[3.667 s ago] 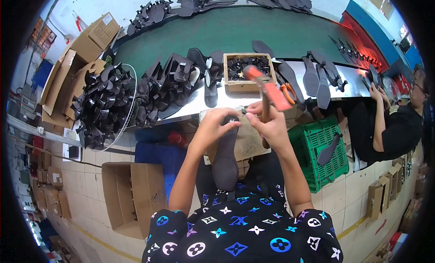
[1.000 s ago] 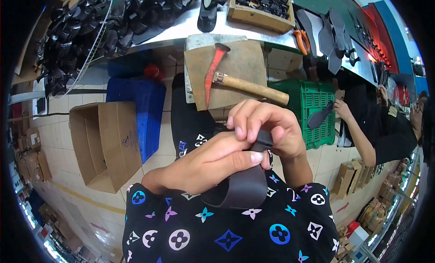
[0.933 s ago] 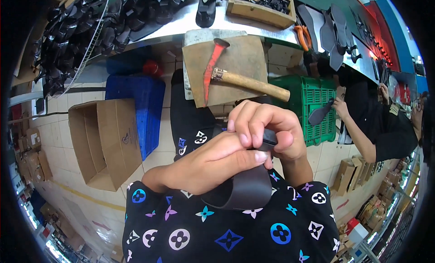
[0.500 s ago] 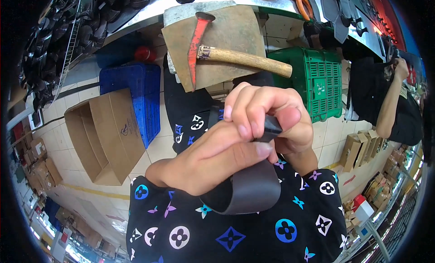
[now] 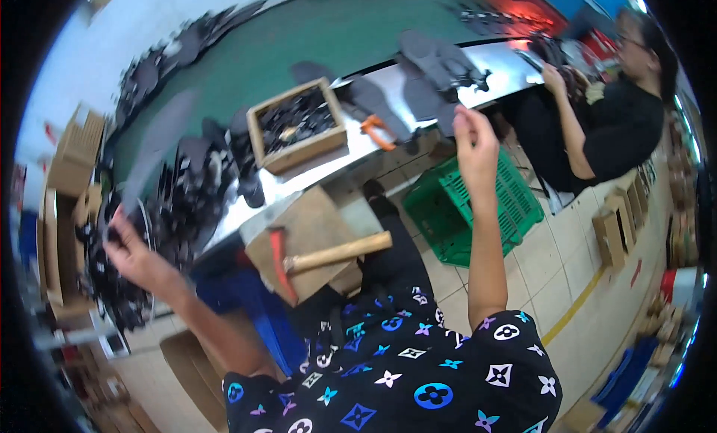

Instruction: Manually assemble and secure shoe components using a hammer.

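Observation:
My left hand is stretched out to the far left, its fingers closed at the narrow end of a grey shoe sole. Motion smears that sole, which rises from the fingertips over the bench. On the other side, my right hand is raised with thumb and fingers pressed together, next to the dark grey soles at the bench edge. What it pinches, if anything, I cannot make out. A red-headed hammer with a wooden handle lies on a brown board before me.
A wooden box of small black parts and orange-handled pliers rest on the bench. Black strap pieces are heaped at left. A green crate stands on the floor; a co-worker sits at right.
The view has lifted toward the bench. My hands, together on a dark strapped sandal before, are now wide apart. The sandal is no longer recognisable; a blurred sole appears at my left hand.

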Tool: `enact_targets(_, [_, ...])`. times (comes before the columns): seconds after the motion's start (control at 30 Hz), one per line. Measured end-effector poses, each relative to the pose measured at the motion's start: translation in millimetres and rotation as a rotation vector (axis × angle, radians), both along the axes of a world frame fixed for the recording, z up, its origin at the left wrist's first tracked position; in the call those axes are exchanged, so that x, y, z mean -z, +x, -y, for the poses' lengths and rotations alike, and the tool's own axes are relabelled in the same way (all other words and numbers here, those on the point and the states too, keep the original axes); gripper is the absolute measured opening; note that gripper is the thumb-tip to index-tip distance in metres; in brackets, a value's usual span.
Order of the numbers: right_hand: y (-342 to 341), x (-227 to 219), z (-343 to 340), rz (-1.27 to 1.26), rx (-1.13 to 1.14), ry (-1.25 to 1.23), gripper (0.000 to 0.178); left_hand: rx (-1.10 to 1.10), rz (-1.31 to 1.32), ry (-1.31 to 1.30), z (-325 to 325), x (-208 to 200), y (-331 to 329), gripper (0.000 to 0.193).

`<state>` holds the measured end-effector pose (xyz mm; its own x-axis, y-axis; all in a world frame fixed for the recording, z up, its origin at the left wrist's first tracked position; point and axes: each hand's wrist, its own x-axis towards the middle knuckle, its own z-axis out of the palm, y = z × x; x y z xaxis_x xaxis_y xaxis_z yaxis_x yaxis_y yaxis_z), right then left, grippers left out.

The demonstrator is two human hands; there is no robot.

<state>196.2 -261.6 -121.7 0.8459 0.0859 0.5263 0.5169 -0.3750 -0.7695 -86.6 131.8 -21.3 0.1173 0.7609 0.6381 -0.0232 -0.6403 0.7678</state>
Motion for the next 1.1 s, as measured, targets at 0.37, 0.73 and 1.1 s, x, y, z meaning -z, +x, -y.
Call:
enact_targets(0.37, [232, 34, 40, 0.286, -0.213, -0.421, 0.041, -0.403, -1.289, -0.09, -232, 80, -54, 0.041])
enact_targets(0.73, [194, 38, -20, 0.036, -0.156, -0.887, 0.032, -0.129, -0.934, 0.566, 46, 21, 68, 0.049])
enact_targets(1.1, [-130, -83, -120, -0.867, -1.141, 0.917, 0.025, 0.495, -0.39, 0.452, 137, 23, 68, 0.08])
